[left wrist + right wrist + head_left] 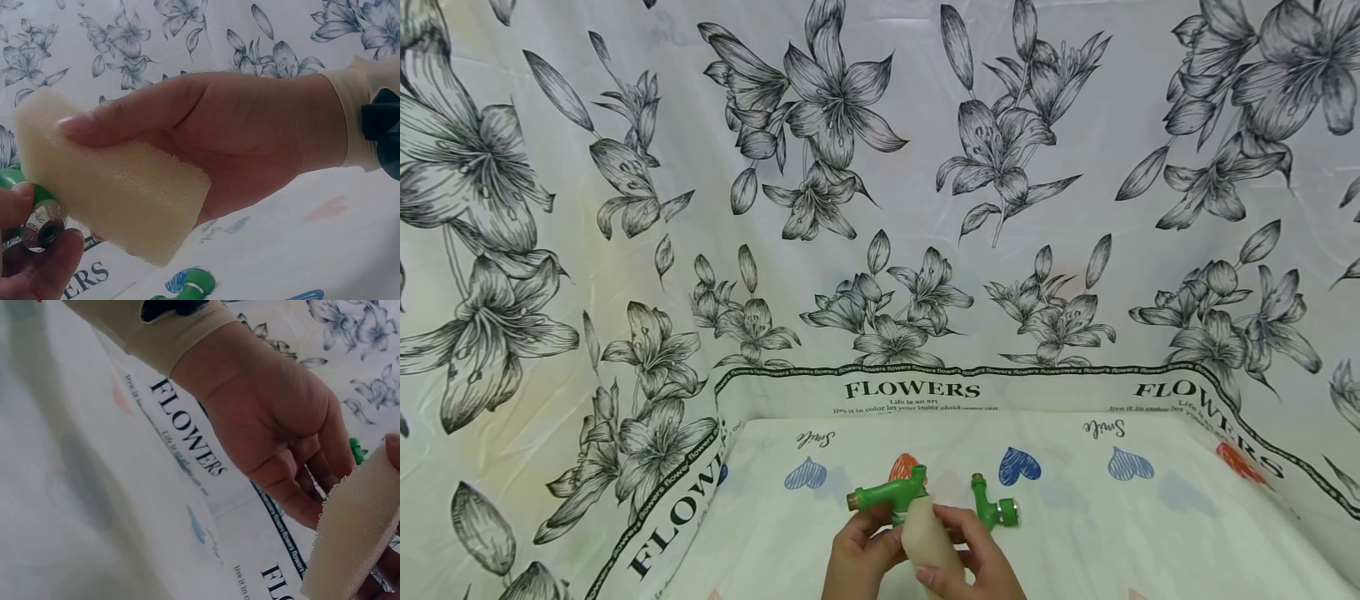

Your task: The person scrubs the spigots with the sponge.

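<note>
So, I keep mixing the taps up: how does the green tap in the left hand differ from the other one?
The held tap is in the left hand; the other tap lies on the cloth. The held tap's brass-coloured end points left, the other tap's toward the far side. The sponge partly hides the held tap but not the other tap. Both are green.
</note>
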{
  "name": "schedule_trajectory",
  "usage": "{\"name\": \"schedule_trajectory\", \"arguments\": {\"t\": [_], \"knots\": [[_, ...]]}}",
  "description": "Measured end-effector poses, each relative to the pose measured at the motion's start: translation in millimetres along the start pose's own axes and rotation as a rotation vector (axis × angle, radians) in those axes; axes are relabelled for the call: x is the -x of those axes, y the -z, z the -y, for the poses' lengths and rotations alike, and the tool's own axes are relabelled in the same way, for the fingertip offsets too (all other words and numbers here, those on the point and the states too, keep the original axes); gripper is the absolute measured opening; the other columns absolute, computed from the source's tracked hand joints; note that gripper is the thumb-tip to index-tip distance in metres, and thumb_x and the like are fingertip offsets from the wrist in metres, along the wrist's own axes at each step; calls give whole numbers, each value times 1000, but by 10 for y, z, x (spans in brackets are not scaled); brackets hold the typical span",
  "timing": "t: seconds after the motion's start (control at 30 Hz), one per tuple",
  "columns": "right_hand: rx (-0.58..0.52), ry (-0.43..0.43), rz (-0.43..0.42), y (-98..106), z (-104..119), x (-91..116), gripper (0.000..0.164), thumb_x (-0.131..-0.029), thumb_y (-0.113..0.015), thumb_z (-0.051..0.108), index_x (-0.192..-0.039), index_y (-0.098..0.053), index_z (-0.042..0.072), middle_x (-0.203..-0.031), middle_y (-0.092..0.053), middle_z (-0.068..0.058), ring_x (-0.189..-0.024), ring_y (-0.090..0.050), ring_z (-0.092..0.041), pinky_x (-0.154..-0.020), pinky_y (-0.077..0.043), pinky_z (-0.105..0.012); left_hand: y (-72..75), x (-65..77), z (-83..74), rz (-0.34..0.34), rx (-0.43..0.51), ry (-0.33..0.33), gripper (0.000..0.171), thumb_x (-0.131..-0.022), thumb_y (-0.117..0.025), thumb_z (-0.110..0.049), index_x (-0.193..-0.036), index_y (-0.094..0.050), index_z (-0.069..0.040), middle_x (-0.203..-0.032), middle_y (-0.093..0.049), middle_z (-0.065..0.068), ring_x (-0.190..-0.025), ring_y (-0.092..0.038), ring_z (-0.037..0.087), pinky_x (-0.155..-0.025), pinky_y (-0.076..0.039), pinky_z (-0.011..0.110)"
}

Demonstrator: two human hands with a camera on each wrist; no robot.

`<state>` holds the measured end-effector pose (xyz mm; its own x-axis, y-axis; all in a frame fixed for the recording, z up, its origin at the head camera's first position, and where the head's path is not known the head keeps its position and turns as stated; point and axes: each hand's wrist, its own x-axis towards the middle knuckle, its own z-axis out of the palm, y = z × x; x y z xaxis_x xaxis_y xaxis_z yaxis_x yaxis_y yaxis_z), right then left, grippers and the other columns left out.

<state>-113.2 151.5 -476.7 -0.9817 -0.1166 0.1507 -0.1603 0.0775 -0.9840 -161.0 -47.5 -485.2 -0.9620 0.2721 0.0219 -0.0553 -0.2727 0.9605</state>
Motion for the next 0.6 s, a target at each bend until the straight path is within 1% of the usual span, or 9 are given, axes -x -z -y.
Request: {"name": "schedule_trajectory", "arguments": {"t": [0.2, 0.3, 0.43, 0.5, 0.6], "knots": [[18, 54, 0, -29, -16, 3, 64, -96, -86, 19, -151, -57, 3, -135, -59, -16, -112, -63, -25, -87, -58, -34, -15, 3, -19, 1, -38, 1, 47, -100, -78, -10, -139, -64, 12, -125, -71, 18, -109, -74, 23, -90, -63, 37], [35, 67, -15, -36, -35, -1, 64, -95, -86, 20, -150, -57, 4, -137, -59, -17, -112, -64, -25, -85, -59, -34, -12, 8, -19, 12, -19, -5, 46, -100, -78, -8, -138, -64, 13, -123, -72, 17, -105, -75, 22, -89, -64, 37], [42, 51, -29, -29, -55, -14, 64, -96, -86, 22, -150, -57, 3, -138, -59, -17, -112, -63, -28, -84, -58, -34, 2, 18, -14, 48, 0, -31, 47, -101, -78, -7, -140, -62, 15, -122, -73, 18, -99, -77, 22, -85, -65, 39], [47, 39, -39, -18, -63, -28, 63, -97, -85, 23, -150, -57, 3, -137, -60, -16, -112, -63, -28, -84, -58, -34, 11, 20, -12, 71, -3, -47, 50, -102, -77, -7, -142, -59, 16, -126, -72, 18, -99, -76, 22, -84, -66, 40], [54, 22, -73, 6, -84, -56, 61, -98, -83, 23, -150, -57, 3, -133, -62, -14, -110, -65, -27, -83, -60, -33, 18, 25, -15, 113, -16, -52, 53, -104, -75, -7, -147, -56, 16, -127, -72, 19, -98, -75, 21, -85, -65, 38]]}}
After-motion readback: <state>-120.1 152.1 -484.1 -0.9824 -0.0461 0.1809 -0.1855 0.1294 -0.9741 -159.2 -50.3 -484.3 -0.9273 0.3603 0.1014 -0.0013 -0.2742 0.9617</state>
